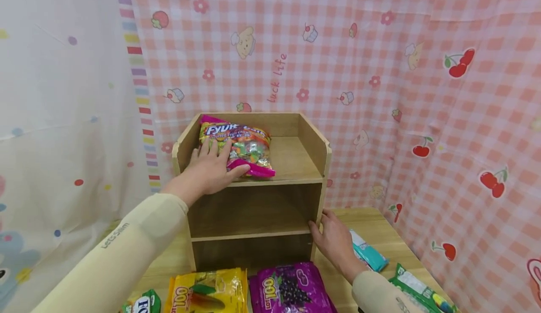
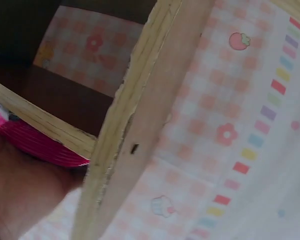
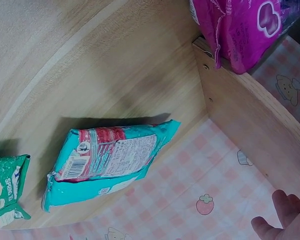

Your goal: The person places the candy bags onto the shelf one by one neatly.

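A wooden shelf unit [image 1: 255, 235] stands on the table with its tiers facing me. On its top tier, at the left, lies a bag of fruit chews [image 1: 249, 146] with pink ends. My left hand [image 1: 207, 169] rests on the front of this bag, fingers spread and fairly straight. In the left wrist view part of the hand [image 2: 25, 190] shows below the bag's pink end [image 2: 40, 142]; the fingertips are hidden. My right hand [image 1: 336, 240] holds the shelf's right side panel [image 3: 255, 105], thumb at the front edge and fingers along the outside.
Yellow [image 1: 207, 292] and purple [image 1: 291, 289] candy bags lie before the shelf. A teal bag [image 3: 107, 160] and a green bag [image 1: 420, 287] lie to the right. Another green bag [image 1: 143, 301] is at the lower left. A checked cloth [image 1: 270, 45] hangs behind.
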{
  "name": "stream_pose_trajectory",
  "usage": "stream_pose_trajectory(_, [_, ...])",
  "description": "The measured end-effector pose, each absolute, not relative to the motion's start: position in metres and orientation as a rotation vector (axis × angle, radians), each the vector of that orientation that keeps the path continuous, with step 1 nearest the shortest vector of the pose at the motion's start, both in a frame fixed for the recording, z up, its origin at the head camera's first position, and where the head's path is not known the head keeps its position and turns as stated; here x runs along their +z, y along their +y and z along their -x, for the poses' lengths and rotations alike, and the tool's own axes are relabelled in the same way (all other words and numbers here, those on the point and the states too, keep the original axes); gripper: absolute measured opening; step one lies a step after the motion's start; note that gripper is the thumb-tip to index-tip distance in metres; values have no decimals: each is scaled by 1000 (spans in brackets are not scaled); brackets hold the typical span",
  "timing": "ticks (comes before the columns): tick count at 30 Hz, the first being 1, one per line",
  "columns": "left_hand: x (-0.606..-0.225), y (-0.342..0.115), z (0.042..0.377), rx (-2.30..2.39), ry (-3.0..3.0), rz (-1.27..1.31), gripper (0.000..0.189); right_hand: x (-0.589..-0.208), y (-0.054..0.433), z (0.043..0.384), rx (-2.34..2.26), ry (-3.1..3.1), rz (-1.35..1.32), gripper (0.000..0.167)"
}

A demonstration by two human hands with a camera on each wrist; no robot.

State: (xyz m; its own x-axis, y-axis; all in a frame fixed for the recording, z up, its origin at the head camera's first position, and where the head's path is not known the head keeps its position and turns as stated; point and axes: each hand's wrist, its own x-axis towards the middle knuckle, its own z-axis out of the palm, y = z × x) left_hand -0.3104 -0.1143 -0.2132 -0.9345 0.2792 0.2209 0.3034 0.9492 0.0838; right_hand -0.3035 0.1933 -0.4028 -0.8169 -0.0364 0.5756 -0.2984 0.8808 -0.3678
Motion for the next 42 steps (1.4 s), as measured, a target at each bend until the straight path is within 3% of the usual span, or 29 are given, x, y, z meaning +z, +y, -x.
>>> stream_pose_trajectory(14, [-221,-113,285,111,-2734,448,83,-405,194,304,598,-2469,-240,34])
stream_pose_trajectory(17, [-216,-111,279,202,-2584,497,64,-405,194,304,596,-2467,-246,35])
stream_pose_trajectory(21, [-210,-107,275,240,-2367,664,18,-404,194,304,595,-2460,-244,34])
stream_pose_trajectory(24, [-211,-106,273,302,-2265,746,8,-404,194,303,593,-2451,-245,32])
stream_pose_trajectory(35, [-216,-122,277,271,-2314,704,11,-403,194,303,585,-2455,-240,32])
stream_pose_trajectory(42, [-219,-125,284,296,-2077,858,14,-404,194,303,577,-2474,-228,34])
